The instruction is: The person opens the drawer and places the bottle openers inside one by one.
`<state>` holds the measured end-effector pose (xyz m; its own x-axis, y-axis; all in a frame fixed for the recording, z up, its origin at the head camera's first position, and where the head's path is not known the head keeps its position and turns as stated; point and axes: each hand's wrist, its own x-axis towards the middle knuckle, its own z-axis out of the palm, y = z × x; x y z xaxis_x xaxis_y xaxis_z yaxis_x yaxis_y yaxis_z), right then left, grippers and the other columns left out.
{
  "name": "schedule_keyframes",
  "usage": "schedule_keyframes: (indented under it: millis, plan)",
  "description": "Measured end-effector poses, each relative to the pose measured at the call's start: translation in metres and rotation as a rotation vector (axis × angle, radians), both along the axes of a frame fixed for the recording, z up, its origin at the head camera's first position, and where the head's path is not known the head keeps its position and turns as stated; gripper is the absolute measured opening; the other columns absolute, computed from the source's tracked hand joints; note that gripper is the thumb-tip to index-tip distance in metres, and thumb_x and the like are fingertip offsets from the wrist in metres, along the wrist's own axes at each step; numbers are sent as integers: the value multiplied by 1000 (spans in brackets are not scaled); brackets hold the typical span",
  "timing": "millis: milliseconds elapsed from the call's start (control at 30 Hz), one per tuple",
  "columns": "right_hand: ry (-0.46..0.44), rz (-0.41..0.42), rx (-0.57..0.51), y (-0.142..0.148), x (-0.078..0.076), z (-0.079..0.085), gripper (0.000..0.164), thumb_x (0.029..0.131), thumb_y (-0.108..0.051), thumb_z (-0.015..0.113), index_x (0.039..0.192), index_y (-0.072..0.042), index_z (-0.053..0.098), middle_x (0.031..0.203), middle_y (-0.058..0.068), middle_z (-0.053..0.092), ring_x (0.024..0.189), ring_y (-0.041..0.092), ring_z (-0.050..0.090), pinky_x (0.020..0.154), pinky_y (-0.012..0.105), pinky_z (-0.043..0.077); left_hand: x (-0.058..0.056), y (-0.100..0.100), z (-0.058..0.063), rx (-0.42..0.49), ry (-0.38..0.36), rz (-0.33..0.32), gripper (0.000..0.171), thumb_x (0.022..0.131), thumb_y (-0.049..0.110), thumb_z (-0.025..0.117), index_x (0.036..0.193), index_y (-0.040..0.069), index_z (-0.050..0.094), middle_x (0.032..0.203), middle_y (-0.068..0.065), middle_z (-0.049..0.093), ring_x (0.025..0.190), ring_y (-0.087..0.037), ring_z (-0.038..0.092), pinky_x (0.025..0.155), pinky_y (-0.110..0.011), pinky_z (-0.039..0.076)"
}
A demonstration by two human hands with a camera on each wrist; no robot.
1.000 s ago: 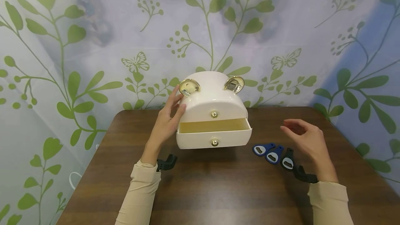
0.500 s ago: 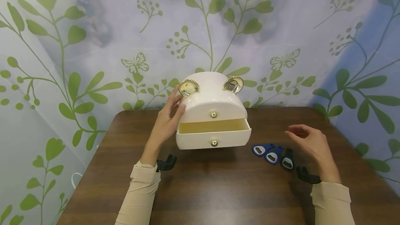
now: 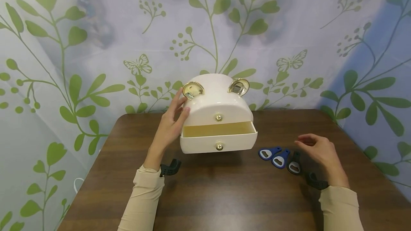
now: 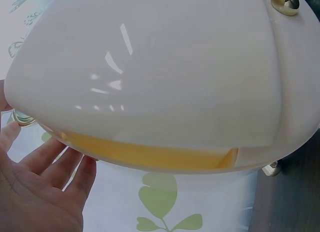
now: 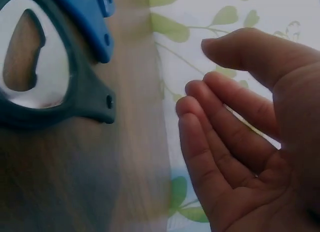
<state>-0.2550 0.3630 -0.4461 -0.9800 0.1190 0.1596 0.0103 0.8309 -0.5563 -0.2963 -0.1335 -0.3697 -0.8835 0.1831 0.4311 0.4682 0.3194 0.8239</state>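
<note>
A white storage box (image 3: 213,95) with two gold ears stands on the table in the head view. Its lower drawer (image 3: 200,146) is pulled out, and the part of its inside that shows holds nothing. My left hand (image 3: 168,122) rests against the box's left side, just below an ear, with fingers spread. To the right of the box lie two blue bottle openers (image 3: 275,150) and a dark green bottle opener (image 5: 75,82) in a row. Beside the dark green one, my right hand (image 3: 321,152) hovers with loosely bent fingers and nothing between them.
The brown wooden table (image 3: 205,195) runs back to a wall covering (image 3: 144,38) printed with leaves and butterflies. Gold knobs (image 3: 219,147) stick out from the drawer fronts. A black wrist mount (image 3: 171,167) sits on each wrist, close to the table.
My right hand has moved slightly right and down in the head view, nearer the table. My left hand, the box and the bottle openers stay as they were.
</note>
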Motion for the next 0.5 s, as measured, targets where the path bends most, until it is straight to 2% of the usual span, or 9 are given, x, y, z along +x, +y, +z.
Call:
schedule_keyframes:
  millis: [100, 200, 500]
  plan:
    - [-3, -5, 17, 1, -2, -4, 44, 98, -38, 71, 117, 2, 72, 111, 26, 74, 100, 44, 69, 74, 44, 56, 0, 0, 0, 3, 2, -3, 65, 108, 37, 54, 162, 48, 21, 158, -5, 47, 146, -32, 46, 116, -61, 40]
    - [-12, -7, 22, 2, -2, -6, 42, 97, -36, 72, 115, 2, 73, 109, 25, 74, 99, 44, 69, 73, 42, 55, 0, 0, 0, 4, 6, -6, 65, 108, 37, 54, 162, 48, 21, 158, -5, 47, 145, -32, 46, 116, -60, 41]
    - [-105, 7, 17, 6, -2, -12, 45, 97, -36, 71, 116, 4, 72, 111, 28, 73, 103, 49, 66, 84, 59, 53, 0, -1, -1, 2, 18, -7, 65, 108, 36, 55, 162, 48, 20, 158, -5, 47, 145, -32, 46, 117, -58, 41]
